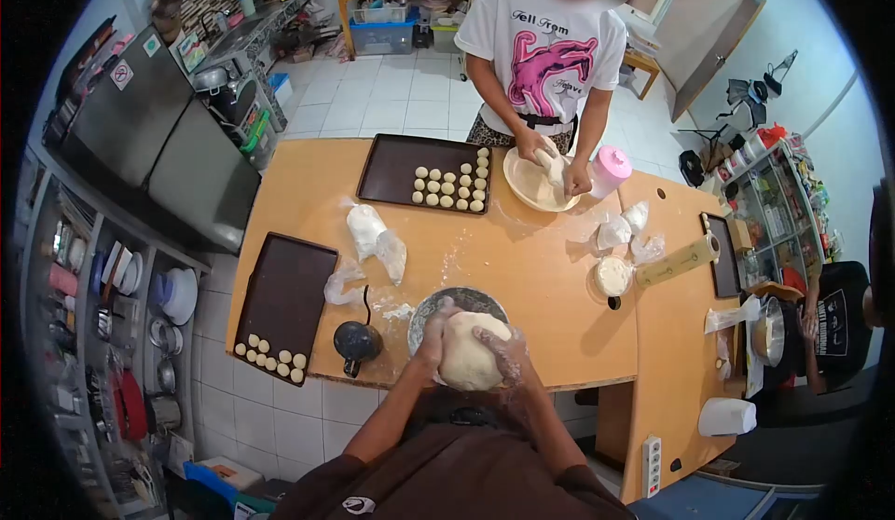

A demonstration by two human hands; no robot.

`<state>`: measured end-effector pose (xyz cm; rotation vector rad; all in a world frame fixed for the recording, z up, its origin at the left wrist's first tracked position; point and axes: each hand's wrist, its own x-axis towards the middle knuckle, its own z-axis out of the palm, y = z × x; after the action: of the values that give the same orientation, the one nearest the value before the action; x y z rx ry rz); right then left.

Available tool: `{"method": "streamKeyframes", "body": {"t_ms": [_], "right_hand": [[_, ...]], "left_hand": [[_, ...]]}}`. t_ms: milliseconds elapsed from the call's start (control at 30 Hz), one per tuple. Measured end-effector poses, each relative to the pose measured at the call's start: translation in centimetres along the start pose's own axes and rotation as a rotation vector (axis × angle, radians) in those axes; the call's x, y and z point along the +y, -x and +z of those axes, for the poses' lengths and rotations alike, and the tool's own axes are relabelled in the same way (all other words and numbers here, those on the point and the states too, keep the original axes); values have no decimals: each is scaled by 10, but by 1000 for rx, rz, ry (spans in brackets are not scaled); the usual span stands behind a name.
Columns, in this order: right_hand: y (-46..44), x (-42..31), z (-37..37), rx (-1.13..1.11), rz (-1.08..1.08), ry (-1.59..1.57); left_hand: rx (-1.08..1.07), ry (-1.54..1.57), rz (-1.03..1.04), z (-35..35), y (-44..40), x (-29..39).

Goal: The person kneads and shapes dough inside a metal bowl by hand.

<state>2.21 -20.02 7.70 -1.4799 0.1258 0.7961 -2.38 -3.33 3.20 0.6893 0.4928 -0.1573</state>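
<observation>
A large pale ball of dough [469, 354] is held between both my hands, over the near side of a grey patterned bowl [432, 302] at the table's near edge. My left hand [434, 335] presses on the dough's left side, floury at the fingers. On the right side, my right hand [505, 352] wraps round it, with flour on its back. To the left of the bowl stands a dark round device [357, 343] with a thin upright stem. Bags of white flour [365, 229] lie beyond it.
Two dark trays [291, 282] [390, 171] hold small dough balls. Across the table, a person [550, 54] handles dough over a cream bowl [524, 194]. A pink-lidded jar [612, 168], a film roll [681, 261] and a tub [613, 277] stand right. Another person [839, 324] is at far right.
</observation>
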Motion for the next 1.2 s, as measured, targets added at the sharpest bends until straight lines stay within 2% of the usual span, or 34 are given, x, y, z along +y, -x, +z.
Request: {"method": "streamKeyframes", "body": {"t_ms": [67,100,200,233,333,433,533,567,667,700,800,900,1000,1100,1200], "right_hand": [[-3,32,4,-16,58,-644],[2,23,7,-6,107,-800],[15,-6,14,173,26,-641],[4,1,13,240,-164,-403],[3,-12,14,367,-194,327],[16,-20,13,352,-332,545],[9,-20,-2,390,-514,667],[5,-24,-10,221,-356,190],[7,-46,-2,-92,-213,-9],[13,-52,4,-86,-214,184],[17,-53,15,12,-45,221],[0,-20,9,34,-48,37],[2,-4,12,24,-147,-143],[12,-17,9,42,-191,-45],[1,-13,0,-98,-110,28]], "left_hand": [[91,8,-81,-27,7,11],[134,13,-119,-35,9,15],[-50,26,-105,-18,22,-9],[171,135,46,33,40,3],[306,105,-72,40,22,5],[116,175,-33,37,26,21],[47,165,-2,37,36,35],[42,170,-11,42,42,39],[10,96,-32,22,28,21],[26,39,-51,24,25,18],[1,-51,-98,36,33,32],[91,-338,-42,22,26,31],[182,-293,216,17,14,19],[135,-795,524,15,20,21],[-269,-454,222,4,20,30]]}}
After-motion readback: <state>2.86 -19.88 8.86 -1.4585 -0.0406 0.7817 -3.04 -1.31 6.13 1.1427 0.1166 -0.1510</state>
